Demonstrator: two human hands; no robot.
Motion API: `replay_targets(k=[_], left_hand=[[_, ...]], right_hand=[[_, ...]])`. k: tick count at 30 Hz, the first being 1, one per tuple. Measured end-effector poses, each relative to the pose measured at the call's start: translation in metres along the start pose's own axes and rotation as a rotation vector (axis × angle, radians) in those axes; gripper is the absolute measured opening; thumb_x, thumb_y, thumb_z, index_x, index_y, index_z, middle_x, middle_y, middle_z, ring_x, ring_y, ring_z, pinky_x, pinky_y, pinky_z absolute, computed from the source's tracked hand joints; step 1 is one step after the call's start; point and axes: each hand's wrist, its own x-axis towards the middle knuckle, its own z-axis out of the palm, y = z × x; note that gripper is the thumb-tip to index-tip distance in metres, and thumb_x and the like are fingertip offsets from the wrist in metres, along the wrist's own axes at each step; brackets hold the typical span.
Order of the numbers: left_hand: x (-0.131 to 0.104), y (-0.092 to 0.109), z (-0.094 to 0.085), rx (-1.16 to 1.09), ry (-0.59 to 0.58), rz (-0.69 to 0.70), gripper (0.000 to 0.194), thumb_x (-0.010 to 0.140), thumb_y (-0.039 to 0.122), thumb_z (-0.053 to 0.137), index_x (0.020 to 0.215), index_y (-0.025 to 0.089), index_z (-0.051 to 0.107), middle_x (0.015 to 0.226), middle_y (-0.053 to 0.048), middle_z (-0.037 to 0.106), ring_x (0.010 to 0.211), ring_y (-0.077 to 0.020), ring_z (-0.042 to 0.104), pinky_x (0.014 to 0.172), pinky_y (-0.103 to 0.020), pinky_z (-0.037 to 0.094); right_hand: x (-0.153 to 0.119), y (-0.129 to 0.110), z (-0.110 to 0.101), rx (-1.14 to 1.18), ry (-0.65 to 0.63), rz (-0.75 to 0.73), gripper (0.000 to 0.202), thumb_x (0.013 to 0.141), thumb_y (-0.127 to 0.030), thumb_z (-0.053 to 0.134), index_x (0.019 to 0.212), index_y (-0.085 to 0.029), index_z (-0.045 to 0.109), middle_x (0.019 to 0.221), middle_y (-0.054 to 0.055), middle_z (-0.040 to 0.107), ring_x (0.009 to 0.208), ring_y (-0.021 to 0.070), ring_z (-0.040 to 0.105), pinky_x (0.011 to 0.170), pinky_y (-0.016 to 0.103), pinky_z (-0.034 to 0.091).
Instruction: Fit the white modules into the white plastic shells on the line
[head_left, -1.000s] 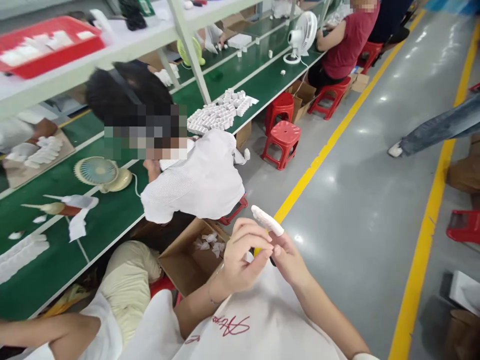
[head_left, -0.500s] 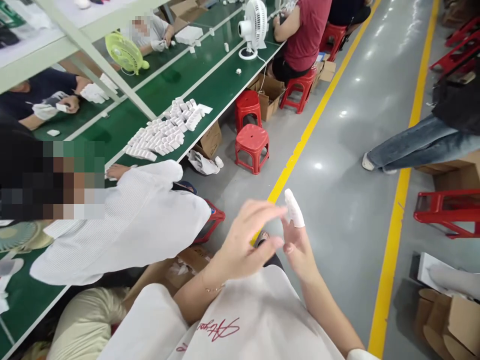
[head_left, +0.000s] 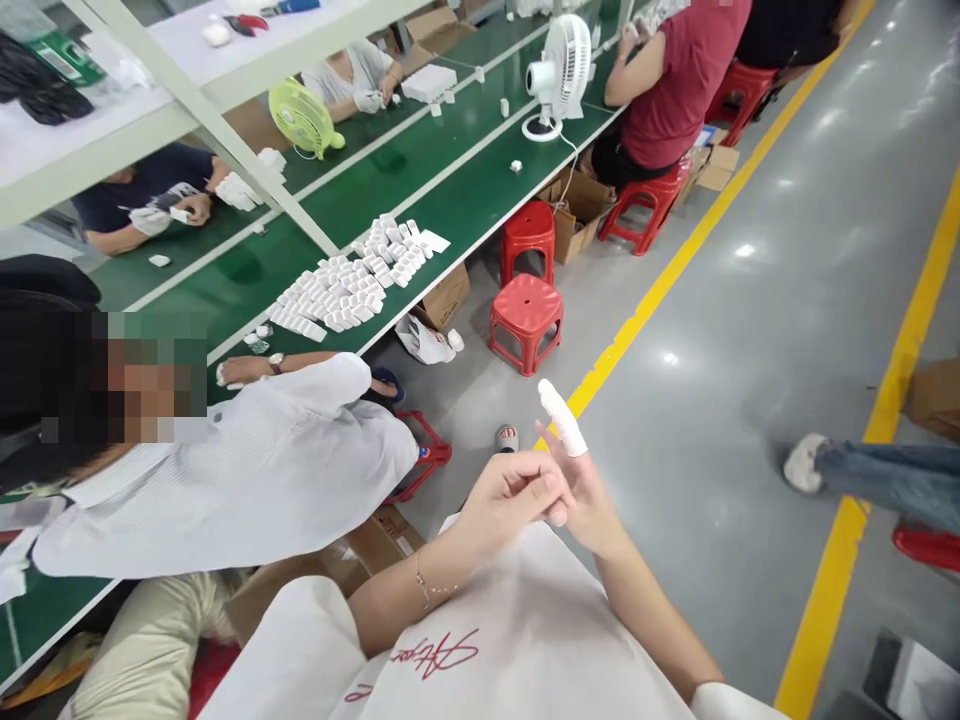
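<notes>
In front of my white top, my left hand (head_left: 514,500) has its fingers curled and its thumb pressed against them, touching the thumb side of my right hand (head_left: 592,505). Whatever lies in that pinch is too small or hidden to make out. White covers (head_left: 562,418) sit over stretched fingers of my right hand, which point up and away from me. Its thumb meets the left fingertips, and its palm holds no visible object.
A green workbench (head_left: 465,190) on the left carries many white pieces (head_left: 334,292) and a white fan (head_left: 561,75). A person in a white shirt (head_left: 225,480) sits close on my left. Red stools (head_left: 526,308) stand beside the bench. Another person's leg (head_left: 885,478) is at the right.
My left hand has closed its fingers and come against my right hand; before, they were spread and apart. The view has shifted, and the walking person's leg now lies lower and farther right.
</notes>
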Motion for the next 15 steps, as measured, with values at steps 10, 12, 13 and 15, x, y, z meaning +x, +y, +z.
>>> replay_targets(k=[10,12,13,15], left_hand=[[0.094,0.041,-0.07,0.017,0.072,0.077,0.05,0.077,0.057,0.067,0.061,0.016,0.045,0.056,0.005,0.039,0.052,-0.0069,0.03,0.049,-0.021,0.023],[0.109,0.048,-0.081,0.052,0.149,0.071,0.051,0.079,0.057,0.064,0.057,0.016,0.042,0.054,0.004,0.039,0.051,-0.0072,0.03,0.049,-0.022,0.023],[0.117,0.05,-0.088,0.053,0.173,0.065,0.052,0.08,0.057,0.062,0.056,0.016,0.042,0.052,0.004,0.04,0.05,-0.0072,0.03,0.049,-0.022,0.024],[0.132,0.055,-0.103,0.024,0.246,0.074,0.048,0.082,0.054,0.061,0.057,0.016,0.045,0.05,0.004,0.041,0.047,-0.0071,0.031,0.048,-0.022,0.025]], right_hand=[[0.124,-0.014,-0.006,-0.04,-0.036,0.083,0.084,0.07,-0.072,0.068,0.138,-0.027,0.047,0.135,0.01,0.054,0.132,0.0319,0.042,0.115,0.052,0.028],[0.147,-0.014,-0.002,-0.054,-0.089,0.109,0.084,0.072,-0.073,0.064,0.139,-0.027,0.045,0.136,0.011,0.053,0.133,0.0329,0.041,0.114,0.053,0.029],[0.16,-0.014,0.0,-0.055,-0.127,0.119,0.085,0.073,-0.074,0.062,0.141,-0.027,0.043,0.138,0.011,0.051,0.134,0.0335,0.039,0.114,0.053,0.028],[0.186,-0.016,0.003,-0.038,-0.217,0.138,0.092,0.07,-0.078,0.06,0.144,-0.027,0.04,0.144,0.01,0.045,0.139,0.0339,0.031,0.117,0.052,0.023]])
